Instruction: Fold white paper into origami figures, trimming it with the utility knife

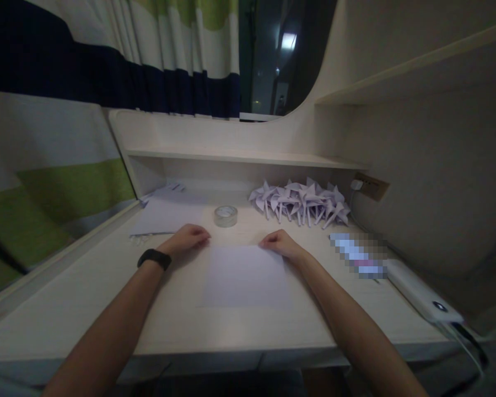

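A pale square sheet of paper (246, 275) lies flat on the desk (86, 309) in front of me. My left hand (187, 237), with a black band on the wrist, rests at the sheet's far left corner, fingers curled down onto it. At the far right corner sits my right hand (279, 242), fingertips pressing the paper's edge. Whether either hand pinches the sheet cannot be told.
A roll of clear tape (225, 215) stands just beyond the sheet. A pile of folded paper shapes (301, 203) lies at the back right. A stack of loose sheets (165, 212) is at the back left. A white power strip (421, 292) lies on the right; a shelf (240, 157) runs above.
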Tool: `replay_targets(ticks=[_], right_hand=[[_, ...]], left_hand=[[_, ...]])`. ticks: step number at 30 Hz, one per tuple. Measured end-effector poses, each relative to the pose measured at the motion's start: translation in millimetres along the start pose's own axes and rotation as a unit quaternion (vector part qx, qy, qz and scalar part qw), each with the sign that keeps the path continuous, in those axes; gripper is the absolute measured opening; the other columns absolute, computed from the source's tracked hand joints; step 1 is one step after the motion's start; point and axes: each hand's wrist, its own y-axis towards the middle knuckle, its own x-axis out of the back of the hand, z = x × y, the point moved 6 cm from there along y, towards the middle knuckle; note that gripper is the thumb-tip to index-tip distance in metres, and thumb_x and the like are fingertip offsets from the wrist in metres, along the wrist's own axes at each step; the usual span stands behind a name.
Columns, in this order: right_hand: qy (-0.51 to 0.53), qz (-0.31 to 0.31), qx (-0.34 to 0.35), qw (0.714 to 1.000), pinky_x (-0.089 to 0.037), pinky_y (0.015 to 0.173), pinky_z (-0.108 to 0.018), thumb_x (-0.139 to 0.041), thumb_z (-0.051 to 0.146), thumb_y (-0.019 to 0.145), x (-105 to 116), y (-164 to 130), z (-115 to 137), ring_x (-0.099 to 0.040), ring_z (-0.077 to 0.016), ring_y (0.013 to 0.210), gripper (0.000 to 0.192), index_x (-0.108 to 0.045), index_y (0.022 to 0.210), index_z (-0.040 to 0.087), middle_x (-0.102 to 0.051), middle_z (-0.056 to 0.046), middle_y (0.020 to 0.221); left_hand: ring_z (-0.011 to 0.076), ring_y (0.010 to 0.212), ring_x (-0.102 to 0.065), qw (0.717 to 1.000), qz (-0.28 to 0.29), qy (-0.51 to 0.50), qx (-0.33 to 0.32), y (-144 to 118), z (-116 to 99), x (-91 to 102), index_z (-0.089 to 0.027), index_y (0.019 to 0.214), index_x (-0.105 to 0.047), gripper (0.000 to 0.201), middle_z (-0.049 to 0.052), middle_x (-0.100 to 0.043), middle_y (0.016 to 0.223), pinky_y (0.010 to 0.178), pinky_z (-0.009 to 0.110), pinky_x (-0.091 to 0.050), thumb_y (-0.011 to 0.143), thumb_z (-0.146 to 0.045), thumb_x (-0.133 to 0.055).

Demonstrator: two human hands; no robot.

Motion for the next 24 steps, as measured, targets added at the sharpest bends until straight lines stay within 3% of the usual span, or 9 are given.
replay_targets(ticks=[3,6,10,18,24], right_hand=[[-0.007,0.009,0.012,1.000,-0.031,0.047,-0.022,-0.073,0.040,0.061,-10,0,3,-0.044,-0.0092,0.047,0.029,-0.068,0.063,0.012,-0.060,0.000,0.053],[-0.023,-0.006,0.032,0.999,-0.031,0.047,-0.022,-0.072,0.040,0.062,-19,1,6,-0.045,-0.0094,0.048,0.030,-0.069,0.064,0.011,-0.060,0.000,0.053],[-0.039,-0.019,0.047,0.998,-0.033,0.047,-0.023,-0.070,0.041,0.064,-26,2,7,-0.047,-0.0104,0.049,0.030,-0.070,0.064,0.011,-0.062,-0.002,0.055],[-0.175,0.142,0.085,0.971,-0.036,0.053,-0.022,-0.062,0.035,0.071,-44,-12,22,-0.050,-0.0121,0.056,0.027,-0.074,0.074,0.012,-0.064,-0.002,0.061],[-0.152,0.165,0.069,0.972,-0.030,0.048,-0.021,-0.059,0.033,0.072,-52,-15,20,-0.041,-0.0086,0.050,0.025,-0.072,0.068,0.012,-0.052,0.004,0.051]], left_hand=[[0.0143,0.057,-0.050,0.996,-0.039,0.051,-0.060,5,-18,-12.5,-0.013,0.069,-0.063,0.035,0.004,-0.061,0.062,0.053,0.024,-0.034,0.081,-0.044,-0.053],[0.0154,0.063,-0.053,0.982,0.003,0.140,-0.130,6,-34,-35.3,-0.014,0.072,-0.067,0.034,0.004,-0.065,0.068,0.057,0.024,-0.034,0.083,-0.042,-0.051],[0.0168,0.069,-0.057,0.957,0.040,0.223,-0.180,7,-37,-54.0,-0.013,0.078,-0.069,0.028,0.006,-0.069,0.075,0.062,0.024,-0.035,0.085,-0.033,-0.051],[0.0163,0.071,-0.060,0.917,0.058,0.284,-0.273,-2,-43,-78.0,-0.015,0.081,-0.067,0.025,0.006,-0.069,0.079,0.062,0.024,-0.033,0.090,-0.024,-0.045],[0.0173,0.074,-0.061,0.891,0.054,0.333,-0.305,-10,-51,-94.0,-0.017,0.081,-0.066,0.024,0.005,-0.069,0.079,0.064,0.025,-0.034,0.091,-0.021,-0.044]])
